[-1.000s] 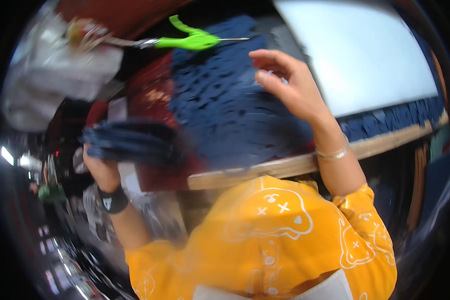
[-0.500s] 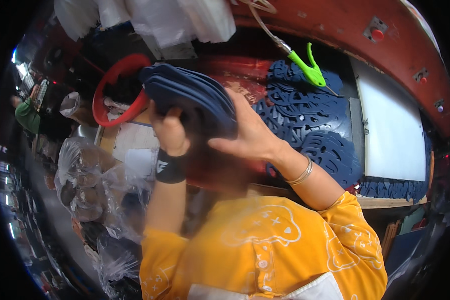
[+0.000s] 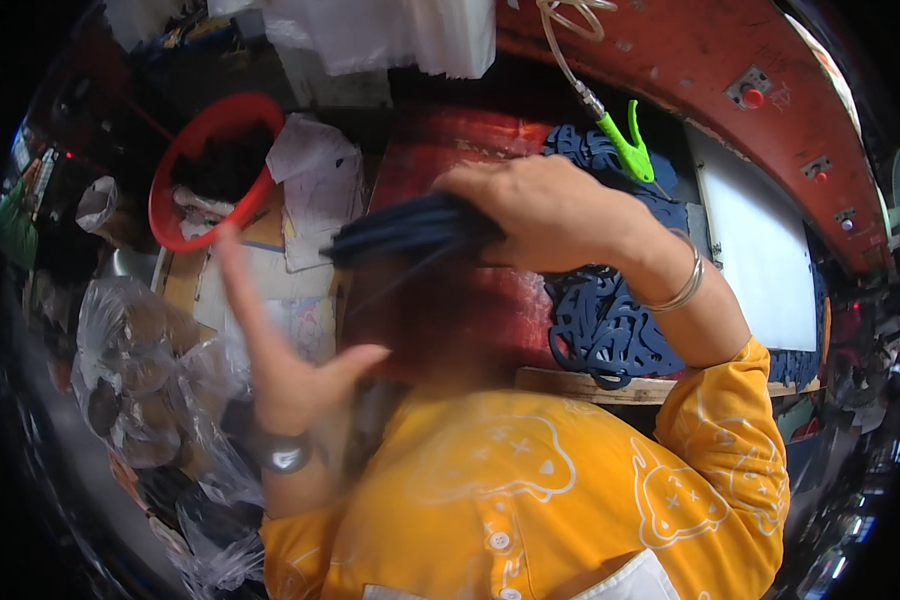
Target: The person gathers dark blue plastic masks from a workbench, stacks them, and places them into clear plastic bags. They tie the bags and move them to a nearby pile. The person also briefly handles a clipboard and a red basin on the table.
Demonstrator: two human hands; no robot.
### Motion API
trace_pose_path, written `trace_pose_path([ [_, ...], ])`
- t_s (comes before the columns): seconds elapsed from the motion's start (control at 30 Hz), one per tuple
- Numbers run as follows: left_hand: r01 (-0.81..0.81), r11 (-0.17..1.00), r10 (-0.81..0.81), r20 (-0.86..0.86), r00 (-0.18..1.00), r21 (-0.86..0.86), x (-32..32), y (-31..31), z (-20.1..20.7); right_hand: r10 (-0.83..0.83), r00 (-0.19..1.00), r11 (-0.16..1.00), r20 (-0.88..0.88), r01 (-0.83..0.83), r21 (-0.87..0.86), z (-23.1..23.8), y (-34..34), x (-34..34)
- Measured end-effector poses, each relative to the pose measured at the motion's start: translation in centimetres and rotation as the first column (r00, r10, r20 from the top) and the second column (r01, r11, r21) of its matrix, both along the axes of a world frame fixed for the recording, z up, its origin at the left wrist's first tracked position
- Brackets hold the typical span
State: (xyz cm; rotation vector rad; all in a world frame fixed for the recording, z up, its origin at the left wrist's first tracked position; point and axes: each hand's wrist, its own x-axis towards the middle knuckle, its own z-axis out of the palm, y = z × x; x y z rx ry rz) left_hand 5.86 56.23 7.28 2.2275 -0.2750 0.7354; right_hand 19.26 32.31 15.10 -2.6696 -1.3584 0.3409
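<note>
A stack of dark blue flat cut sheets (image 3: pixel 410 232), thin and layered, is gripped in my right hand (image 3: pixel 550 215) in front of my chest. Its lower part is blurred, so its full shape cannot be made out. My left hand (image 3: pixel 295 375) is apart from the stack, thumb and fingers spread, with nothing in it. Under and beyond my right hand, dark blue cut-out scrap sheets (image 3: pixel 610 325) full of curved openings lie heaped on the red work surface (image 3: pixel 430 140).
At the left stands a red basin (image 3: pixel 165 190) with dark pieces inside, beside papers (image 3: pixel 315 180). Clear plastic bags (image 3: pixel 135 370) bulge at lower left. A green air blow gun (image 3: pixel 630 150) hangs from a hose. A white board (image 3: pixel 760 240) and red machine beam (image 3: pixel 690 70) are at right.
My left hand has let go of the stack and swung down and left. My right hand has turned over the stack and moved to the right, still holding it.
</note>
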Motion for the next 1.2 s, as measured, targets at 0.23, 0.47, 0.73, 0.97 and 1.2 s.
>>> trace_pose_path([
  [0.23,0.066,0.996,-0.088,-0.488,0.868,-0.062,2.8,-3.6,-5.1,0.036,0.976,0.963,0.215,-0.091,0.252,-6.4,-3.6,-1.7],
  [0.47,0.063,0.960,-0.019,-0.163,0.986,0.271,1.2,-3.4,-2.6,0.001,0.999,0.848,-0.037,0.019,0.530,-5.7,-7.8,-2.7],
  [0.73,0.102,0.989,-0.072,-0.251,0.965,0.106,2.4,-3.6,-5.6,0.040,0.931,0.874,-0.363,0.143,0.464,-10.0,-7.2,-1.0],
  [0.97,0.063,0.997,-0.073,-0.400,0.914,-0.038,2.2,-3.1,-4.7,0.049,0.830,0.692,-0.555,0.373,0.618,-11.2,-5.6,-0.9],
  [1.2,0.009,0.999,-0.021,-0.320,0.947,-0.041,2.9,-3.4,-4.7,0.059,0.954,0.637,-0.293,0.190,0.747,-11.8,-4.2,-0.2],
])
